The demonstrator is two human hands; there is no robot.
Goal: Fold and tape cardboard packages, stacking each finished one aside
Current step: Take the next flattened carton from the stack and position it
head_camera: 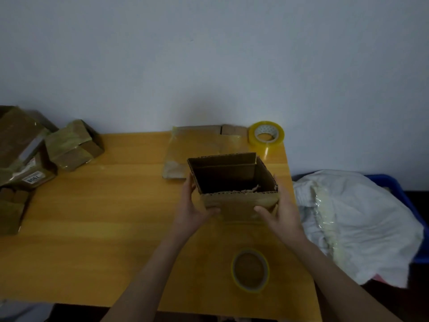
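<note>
An open brown cardboard box [239, 204] stands upright near the middle right of the yellow table [92, 217], its top open and dark inside. My left hand [193, 206] grips its left side, thumb on the front wall. My right hand [279, 209] grips its right side, thumb across the front. A flattened cardboard piece [195, 147] lies behind the box. One roll of clear yellowish tape [266, 135] sits at the table's back right corner. A thinner tape roll [250, 270] lies flat near the front edge between my forearms.
Several taped cardboard packages are piled at the table's left: a small one [74, 145], a larger labelled one [25, 156], another [11, 210] at the edge. Right of the table, a blue bin [404, 205] holds white plastic bags [352, 219]. A pale wall stands behind.
</note>
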